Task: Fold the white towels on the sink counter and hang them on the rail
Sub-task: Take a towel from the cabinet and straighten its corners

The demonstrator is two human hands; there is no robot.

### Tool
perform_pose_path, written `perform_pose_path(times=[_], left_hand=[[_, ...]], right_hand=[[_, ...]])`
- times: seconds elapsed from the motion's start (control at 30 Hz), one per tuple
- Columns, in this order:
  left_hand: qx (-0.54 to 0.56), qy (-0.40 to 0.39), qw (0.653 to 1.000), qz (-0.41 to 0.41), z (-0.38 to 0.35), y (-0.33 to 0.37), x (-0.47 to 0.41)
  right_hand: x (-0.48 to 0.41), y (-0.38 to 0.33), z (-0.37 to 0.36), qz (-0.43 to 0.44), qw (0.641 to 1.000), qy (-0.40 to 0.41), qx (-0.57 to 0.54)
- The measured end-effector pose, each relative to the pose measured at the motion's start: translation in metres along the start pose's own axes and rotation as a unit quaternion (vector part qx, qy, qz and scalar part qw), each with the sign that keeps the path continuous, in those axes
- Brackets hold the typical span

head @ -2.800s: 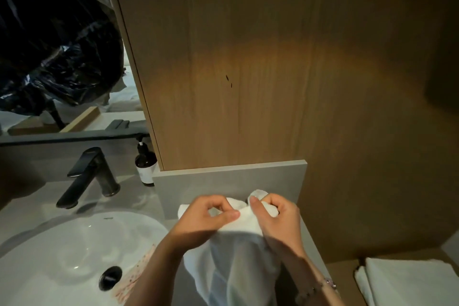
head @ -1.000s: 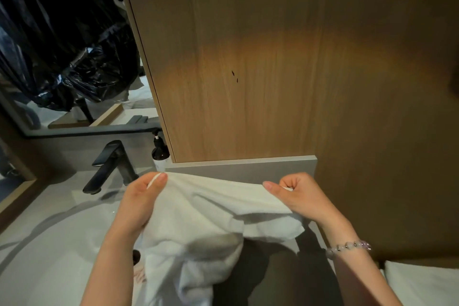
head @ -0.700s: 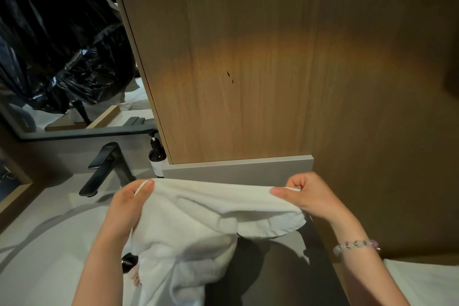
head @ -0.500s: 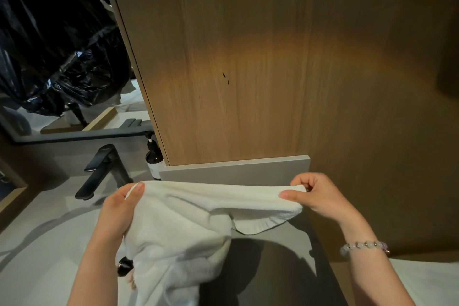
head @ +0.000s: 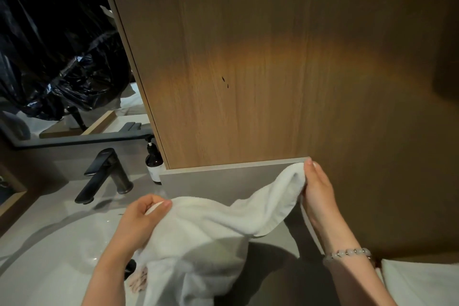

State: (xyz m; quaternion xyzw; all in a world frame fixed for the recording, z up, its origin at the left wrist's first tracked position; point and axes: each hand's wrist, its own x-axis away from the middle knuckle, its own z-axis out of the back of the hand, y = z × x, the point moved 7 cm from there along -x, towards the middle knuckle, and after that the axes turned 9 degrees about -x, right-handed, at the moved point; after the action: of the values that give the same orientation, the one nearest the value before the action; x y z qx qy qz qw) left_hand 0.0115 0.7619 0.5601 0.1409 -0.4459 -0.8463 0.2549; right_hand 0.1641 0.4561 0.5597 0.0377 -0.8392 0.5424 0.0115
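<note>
A white towel (head: pixel 206 238) hangs stretched between my two hands above the grey sink counter (head: pixel 273 238). My left hand (head: pixel 141 221) pinches its top edge at the left, over the basin. My right hand (head: pixel 319 194) grips the other end, raised near the corner of the grey upstand. The towel's lower part sags out of the frame's bottom. Another white towel (head: pixel 422 283) lies folded at the lower right. No rail is in view.
A white basin (head: pixel 49 256) with a dark drain sits at the lower left. Behind it stand a black faucet (head: pixel 104 174) and a dark soap bottle (head: pixel 154 164). A wood panel (head: pixel 260 69) rises straight ahead, with a mirror (head: pixel 57 57) to its left.
My hands have drawn apart from a bunched grip and spread the towel's edge. In the last half second my right hand rose toward the upstand's corner while the left one dropped a little.
</note>
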Motion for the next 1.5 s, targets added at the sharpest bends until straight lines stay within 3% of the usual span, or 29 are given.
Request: perform_pose_path(times=[0.17,0.27,0.4,0.6,0.73,0.8,0.9,1.0,1.13,1.3,1.4,1.5], left_hand=[[-0.017,-0.035,0.995,-0.096,-0.039,0.057,0.006],[-0.001,-0.057,0.99,-0.131,-0.065,0.077,0.015],[0.03,-0.029,0.99,-0.136,-0.079,0.083,0.023],[0.03,-0.027,0.99,-0.134,-0.079,0.077,0.023],[-0.099,-0.127,0.978,-0.134,-0.075,0.056,0.017],[-0.132,-0.172,0.968,-0.123,-0.069,0.04,0.018],[-0.053,-0.209,0.974,-0.065,-0.062,0.023,0.021],[-0.005,-0.236,0.969,-0.069,-0.064,0.022,0.027],[-0.023,-0.195,0.975,-0.1,-0.061,0.017,0.025],[-0.031,-0.004,0.989,-0.146,-0.043,0.035,0.02],[-0.036,0.031,0.98,-0.192,-0.041,0.06,0.015],[-0.062,-0.019,0.973,-0.221,-0.052,0.083,0.008]], right_hand=[[0.028,0.006,-0.058,0.036,0.98,-0.153,0.126],[0.042,0.033,-0.076,0.004,0.97,-0.19,0.154],[0.044,0.051,-0.076,0.013,0.965,-0.144,0.219],[0.044,0.051,-0.073,0.017,0.974,-0.116,0.194],[0.036,0.042,-0.052,-0.014,0.981,-0.083,0.177],[0.027,0.025,-0.038,0.031,0.982,-0.062,0.174],[0.019,0.004,-0.023,0.114,0.975,-0.052,0.185],[0.013,0.005,-0.012,0.13,0.965,-0.048,0.223],[0.006,-0.002,0.001,0.15,0.963,-0.012,0.224],[0.001,-0.002,0.008,0.159,0.947,-0.006,0.278],[0.002,0.002,-0.003,0.131,0.938,-0.072,0.314],[0.015,0.011,-0.026,0.092,0.935,-0.174,0.295]])
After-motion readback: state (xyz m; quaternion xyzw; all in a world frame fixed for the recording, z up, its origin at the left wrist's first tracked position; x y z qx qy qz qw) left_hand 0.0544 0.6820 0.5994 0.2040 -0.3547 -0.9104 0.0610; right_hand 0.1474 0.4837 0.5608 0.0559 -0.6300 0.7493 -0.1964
